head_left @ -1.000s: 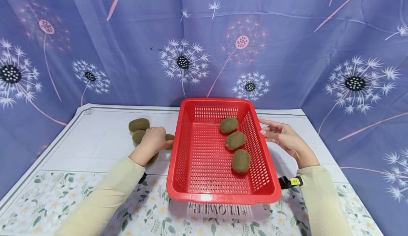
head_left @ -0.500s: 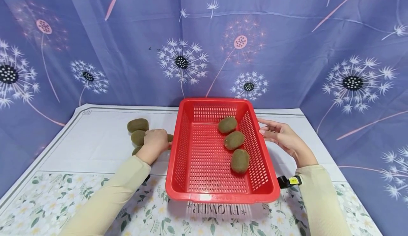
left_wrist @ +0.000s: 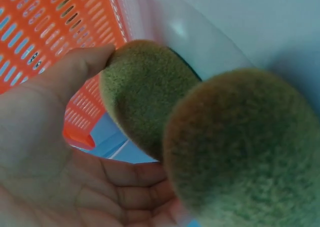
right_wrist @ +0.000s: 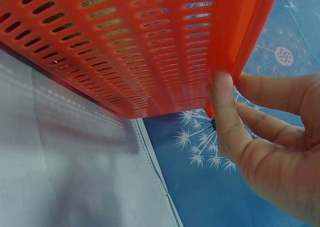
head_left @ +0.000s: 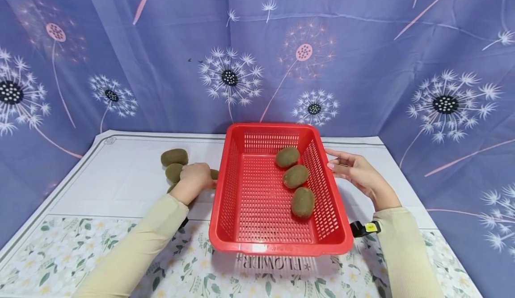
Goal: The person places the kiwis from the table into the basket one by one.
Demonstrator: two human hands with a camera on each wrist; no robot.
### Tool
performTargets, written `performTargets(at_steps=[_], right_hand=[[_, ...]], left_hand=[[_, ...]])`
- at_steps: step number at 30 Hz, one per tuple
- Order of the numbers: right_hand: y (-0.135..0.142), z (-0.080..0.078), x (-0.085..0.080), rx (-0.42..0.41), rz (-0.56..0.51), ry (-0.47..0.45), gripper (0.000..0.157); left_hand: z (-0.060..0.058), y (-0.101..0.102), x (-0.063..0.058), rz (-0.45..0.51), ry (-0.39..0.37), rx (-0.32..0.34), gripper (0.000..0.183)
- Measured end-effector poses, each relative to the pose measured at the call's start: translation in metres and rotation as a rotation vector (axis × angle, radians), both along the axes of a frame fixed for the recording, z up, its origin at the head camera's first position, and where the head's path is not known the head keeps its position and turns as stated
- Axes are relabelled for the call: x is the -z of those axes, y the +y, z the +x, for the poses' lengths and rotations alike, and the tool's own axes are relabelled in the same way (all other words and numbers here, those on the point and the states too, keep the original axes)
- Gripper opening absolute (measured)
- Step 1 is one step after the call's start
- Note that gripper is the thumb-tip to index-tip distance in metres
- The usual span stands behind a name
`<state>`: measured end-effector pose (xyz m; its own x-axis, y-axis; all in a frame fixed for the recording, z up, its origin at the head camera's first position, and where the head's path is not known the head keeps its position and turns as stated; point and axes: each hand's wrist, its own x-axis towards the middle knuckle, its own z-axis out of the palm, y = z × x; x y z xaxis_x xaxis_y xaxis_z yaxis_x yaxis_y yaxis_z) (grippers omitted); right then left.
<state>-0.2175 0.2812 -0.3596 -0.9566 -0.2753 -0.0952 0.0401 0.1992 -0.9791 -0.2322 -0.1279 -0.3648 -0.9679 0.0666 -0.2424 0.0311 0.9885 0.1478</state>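
On the white part of the cloth, my left hand (head_left: 195, 180) grips a brown kiwi (left_wrist: 142, 94). Its thumb lies on one end and its fingers curl against the other side, as the left wrist view shows. Another kiwi (left_wrist: 245, 147) looms close to the camera there. From above, the hand partly covers the kiwis to its left. My right hand (head_left: 359, 175) pinches the right rim of a red plastic basket (head_left: 277, 249) between thumb and fingers. Inside the basket, three kiwis (head_left: 295, 176) lie in a row along the right wall.
Left of the left hand, a kiwi (head_left: 174, 157) lies at the back, with more kiwis (head_left: 173, 172) in front of it. The cloth (head_left: 80, 253) has a floral front part. Blue dandelion curtains (head_left: 161, 56) close off the back and sides.
My left hand has shifted slightly to the right among the kiwis and now covers more of the one beside the basket. The right hand and the basket stay in place.
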Motion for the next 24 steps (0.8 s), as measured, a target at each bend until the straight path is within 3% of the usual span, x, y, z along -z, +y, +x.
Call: performTargets(at_steps=[11, 24], right_hand=[[-0.001, 0.000, 0.001, 0.001, -0.006, 0.006, 0.060], [-0.001, 0.001, 0.000, 0.007, -0.002, 0.005, 0.061]], left_hand=[[-0.001, -0.006, -0.001, 0.076, 0.045, -0.008, 0.057], [-0.002, -0.017, -0.033, 0.117, 0.181, -0.040, 0.054]])
